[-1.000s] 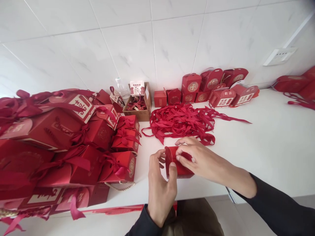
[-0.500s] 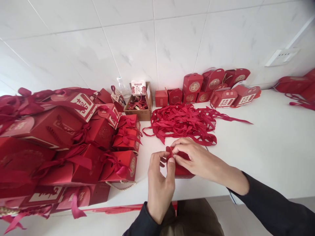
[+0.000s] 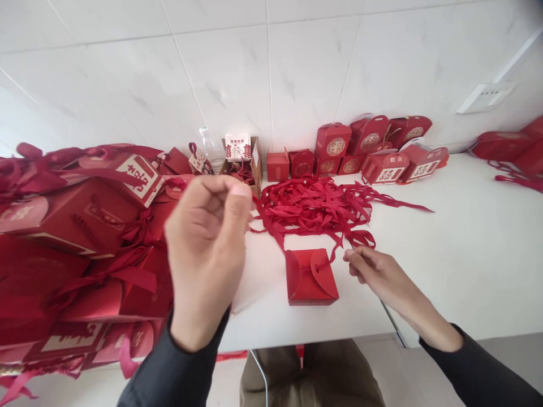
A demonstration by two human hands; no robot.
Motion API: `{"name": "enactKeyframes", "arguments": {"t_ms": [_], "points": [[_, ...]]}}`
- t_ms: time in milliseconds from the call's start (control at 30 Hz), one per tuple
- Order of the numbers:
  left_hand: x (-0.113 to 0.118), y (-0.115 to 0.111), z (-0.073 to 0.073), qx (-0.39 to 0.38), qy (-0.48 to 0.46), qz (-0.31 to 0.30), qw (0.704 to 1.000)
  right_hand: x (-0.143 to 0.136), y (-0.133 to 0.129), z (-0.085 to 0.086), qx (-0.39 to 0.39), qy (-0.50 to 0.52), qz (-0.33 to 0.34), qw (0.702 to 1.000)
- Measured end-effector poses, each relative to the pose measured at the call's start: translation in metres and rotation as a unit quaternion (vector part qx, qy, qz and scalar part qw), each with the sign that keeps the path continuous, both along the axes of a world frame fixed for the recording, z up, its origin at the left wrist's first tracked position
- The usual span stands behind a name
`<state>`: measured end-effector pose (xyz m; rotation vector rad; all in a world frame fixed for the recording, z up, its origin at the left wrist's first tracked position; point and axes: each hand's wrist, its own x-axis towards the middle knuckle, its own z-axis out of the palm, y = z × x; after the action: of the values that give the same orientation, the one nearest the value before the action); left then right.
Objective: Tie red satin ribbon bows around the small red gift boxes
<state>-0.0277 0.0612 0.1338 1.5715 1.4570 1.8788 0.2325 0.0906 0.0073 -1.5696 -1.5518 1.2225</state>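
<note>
A small red box [image 3: 311,285] with curved top flaps sits on the white table in front of me, a red ribbon [image 3: 335,251] running across its top through the flaps. My left hand [image 3: 210,249] is raised to the left of the box, thumb and forefinger pinched on a ribbon end that shows at the fingertips. To the right of the box, my right hand [image 3: 373,271] is closed in a pinch, with a ribbon end at its fingertips. Behind the box lies a tangled pile of red ribbons [image 3: 314,203].
Ribbon-tied red boxes [image 3: 97,215] are heaped at the left. A cardboard box [image 3: 255,164] and a clear bottle [image 3: 211,150] stand by the tiled wall. More red boxes [image 3: 333,141] line the wall, and red bags [image 3: 504,147] lie at the far right.
Both hands have come away from the box, my left up and to the left, my right to the right. The box top and the ribbon across it are now uncovered.
</note>
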Motion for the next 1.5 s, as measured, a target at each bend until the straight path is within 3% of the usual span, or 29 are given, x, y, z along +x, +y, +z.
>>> {"name": "enactKeyframes", "arguments": {"t_ms": [100, 167, 267, 367, 433, 500, 600, 733, 1000, 1200, 1500], "points": [[-0.007, 0.005, -0.006, -0.005, 0.039, 0.060, 0.997, -0.001, -0.013, -0.010, -0.076, 0.047, -0.002, 0.996], [-0.008, 0.000, -0.027, -0.058, 0.103, 0.094, 0.988, -0.005, -0.019, -0.012, -0.110, 0.092, -0.011, 0.990], [-0.002, -0.020, -0.071, -0.138, 0.138, 0.144, 0.970, -0.012, -0.017, -0.013, -0.141, 0.172, -0.032, 0.974], [0.007, -0.040, -0.109, -0.313, 0.151, 0.006, 0.938, -0.018, -0.006, -0.012, -0.164, 0.259, -0.052, 0.950], [0.014, -0.045, -0.125, -0.353, 0.111, -0.029, 0.928, -0.022, 0.002, -0.011, -0.169, 0.315, -0.063, 0.932], [0.020, -0.041, -0.133, -0.347, 0.027, -0.051, 0.936, -0.024, 0.008, -0.007, -0.166, 0.360, -0.067, 0.916], [0.029, -0.030, -0.134, -0.309, -0.071, -0.083, 0.945, -0.024, 0.010, 0.001, -0.160, 0.401, -0.057, 0.900], [0.037, -0.018, -0.129, -0.266, -0.126, -0.114, 0.949, -0.021, 0.006, 0.008, -0.169, 0.400, -0.032, 0.900], [0.043, -0.020, -0.115, -0.166, -0.226, -0.126, 0.952, -0.021, 0.002, -0.002, -0.166, 0.273, -0.004, 0.948], [0.048, -0.019, -0.118, -0.199, -0.238, -0.152, 0.938, -0.022, 0.006, -0.009, -0.101, 0.211, -0.001, 0.972], [0.042, -0.015, -0.115, -0.203, -0.223, -0.171, 0.938, -0.022, 0.005, 0.009, -0.016, 0.279, -0.045, 0.959]]}}
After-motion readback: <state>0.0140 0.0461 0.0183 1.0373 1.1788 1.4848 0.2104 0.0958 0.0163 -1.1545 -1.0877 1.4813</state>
